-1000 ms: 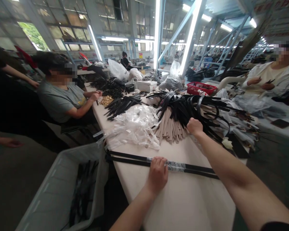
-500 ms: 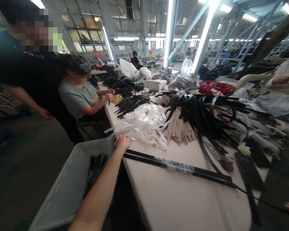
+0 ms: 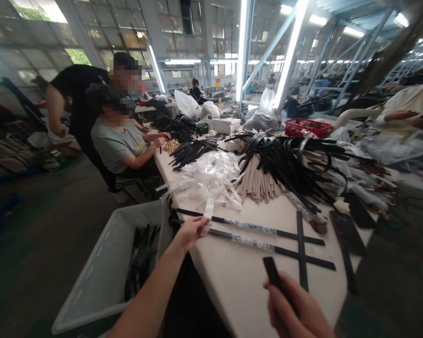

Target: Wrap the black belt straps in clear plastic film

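Note:
My left hand [image 3: 189, 234] is at the table's near edge, pinching a white plastic film strip [image 3: 207, 217] that runs up to a tangled white film pile [image 3: 204, 180]. My right hand [image 3: 292, 305] is low in front, gripping the end of a black leather strap [image 3: 273, 273]. Two black straps with clear wrapped middles [image 3: 250, 227] lie on the white table [image 3: 239, 267] between my hands. A third black strap [image 3: 302, 249] crosses them. Beyond stand a heap of black straps [image 3: 285, 164] and a row of beige straps [image 3: 255, 180].
A grey plastic bin [image 3: 105, 263] holding black straps stands left of the table edge. A seated person in a grey T-shirt [image 3: 116, 145] works at brass pieces [image 3: 171, 145]. A standing person [image 3: 77, 94] is behind. A red basket [image 3: 308, 127] sits far right.
My left hand has moved from the white film pile to the table edge with a strip. My right hand has come into view with a strap. The strapping on the table has shifted.

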Action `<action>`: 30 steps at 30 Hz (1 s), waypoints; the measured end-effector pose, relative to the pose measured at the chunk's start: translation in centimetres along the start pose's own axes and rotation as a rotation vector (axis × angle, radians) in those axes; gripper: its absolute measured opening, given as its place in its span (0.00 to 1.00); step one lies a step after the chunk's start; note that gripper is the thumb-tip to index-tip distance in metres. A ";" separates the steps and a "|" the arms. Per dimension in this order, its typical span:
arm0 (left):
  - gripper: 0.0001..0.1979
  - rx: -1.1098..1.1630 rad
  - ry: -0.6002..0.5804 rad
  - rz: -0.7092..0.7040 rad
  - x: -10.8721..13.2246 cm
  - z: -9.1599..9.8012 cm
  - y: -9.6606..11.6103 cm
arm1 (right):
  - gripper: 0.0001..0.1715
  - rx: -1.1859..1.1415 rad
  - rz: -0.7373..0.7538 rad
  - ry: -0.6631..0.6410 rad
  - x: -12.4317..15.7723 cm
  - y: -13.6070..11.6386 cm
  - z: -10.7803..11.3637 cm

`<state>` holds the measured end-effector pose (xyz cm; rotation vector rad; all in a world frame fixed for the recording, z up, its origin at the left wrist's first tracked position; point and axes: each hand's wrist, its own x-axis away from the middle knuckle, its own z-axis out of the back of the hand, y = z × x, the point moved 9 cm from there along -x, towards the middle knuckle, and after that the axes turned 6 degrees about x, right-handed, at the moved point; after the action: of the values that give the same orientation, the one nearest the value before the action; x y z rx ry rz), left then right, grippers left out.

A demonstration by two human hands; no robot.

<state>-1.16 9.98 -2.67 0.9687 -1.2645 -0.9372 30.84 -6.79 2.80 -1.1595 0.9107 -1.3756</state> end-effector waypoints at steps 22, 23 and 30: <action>0.19 0.676 -0.256 0.269 12.0 -15.8 -7.8 | 0.31 -0.180 -0.062 0.093 -5.3 5.3 -5.5; 0.19 0.664 -0.263 0.262 11.9 -15.8 -7.6 | 0.30 -0.185 -0.056 0.096 -5.3 5.3 -5.3; 0.17 0.584 -0.102 0.094 9.8 -14.7 -6.6 | 0.26 -0.180 -0.081 0.121 -5.1 5.0 -4.5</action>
<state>14.02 -0.51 -6.52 1.3056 -1.7033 -0.5518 27.53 -2.84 -3.85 -1.2707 1.1029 -1.4653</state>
